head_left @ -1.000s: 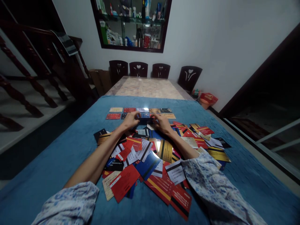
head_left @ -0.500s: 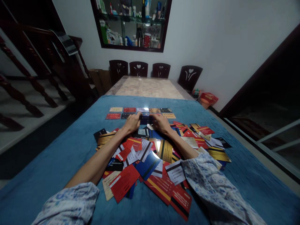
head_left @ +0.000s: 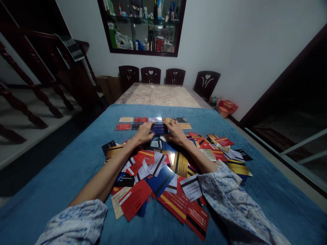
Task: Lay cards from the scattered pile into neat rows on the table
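Both arms reach forward over a loose heap of cards point(head_left: 163, 173) on a blue cloth point(head_left: 63, 170). My left hand point(head_left: 143, 133) and my right hand point(head_left: 175, 132) meet at a dark blue card point(head_left: 158, 128), fingers curled on its left and right ends. That card lies in the nearer of two neat rows of cards point(head_left: 133, 120) laid out beyond the heap. The rows hold red, cream, gold and dark cards. Part of the nearer row is hidden behind my hands.
Past the blue cloth the bare marble tabletop point(head_left: 160, 95) runs to several dark chairs point(head_left: 150, 75) at the wall. A glass cabinet point(head_left: 143, 25) hangs above. A wooden stair rail point(head_left: 38, 68) is at left, a red box point(head_left: 227, 107) on the floor at right.
Both hands slid a little away from me with the dark blue card, bringing it from the heap's far edge into the nearer row.
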Motion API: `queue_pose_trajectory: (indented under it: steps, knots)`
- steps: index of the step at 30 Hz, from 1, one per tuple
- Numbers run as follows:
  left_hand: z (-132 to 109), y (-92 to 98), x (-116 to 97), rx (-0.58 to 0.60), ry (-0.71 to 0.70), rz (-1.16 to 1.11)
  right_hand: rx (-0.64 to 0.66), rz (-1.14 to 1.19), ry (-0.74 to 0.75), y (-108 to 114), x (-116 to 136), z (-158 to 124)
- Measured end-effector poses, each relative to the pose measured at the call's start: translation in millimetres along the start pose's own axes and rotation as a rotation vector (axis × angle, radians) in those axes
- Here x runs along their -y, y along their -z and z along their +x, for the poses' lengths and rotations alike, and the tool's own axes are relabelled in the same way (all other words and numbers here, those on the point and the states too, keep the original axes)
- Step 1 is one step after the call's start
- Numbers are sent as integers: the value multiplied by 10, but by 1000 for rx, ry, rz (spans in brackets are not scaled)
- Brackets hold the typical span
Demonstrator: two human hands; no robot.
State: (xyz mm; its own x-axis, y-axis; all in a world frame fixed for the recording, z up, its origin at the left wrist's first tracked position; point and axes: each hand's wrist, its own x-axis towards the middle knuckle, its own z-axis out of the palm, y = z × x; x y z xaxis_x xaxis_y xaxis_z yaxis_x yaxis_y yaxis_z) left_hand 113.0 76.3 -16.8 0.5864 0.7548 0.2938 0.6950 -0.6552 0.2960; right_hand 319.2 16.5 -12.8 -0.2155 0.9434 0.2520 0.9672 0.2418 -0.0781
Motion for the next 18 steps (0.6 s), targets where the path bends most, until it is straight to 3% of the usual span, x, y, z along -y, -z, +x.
queue_pose_trajectory:
  steps: [18]
  knots:
    - [-8,117,-11,157,86,138,135,-37,39,119,38,129]
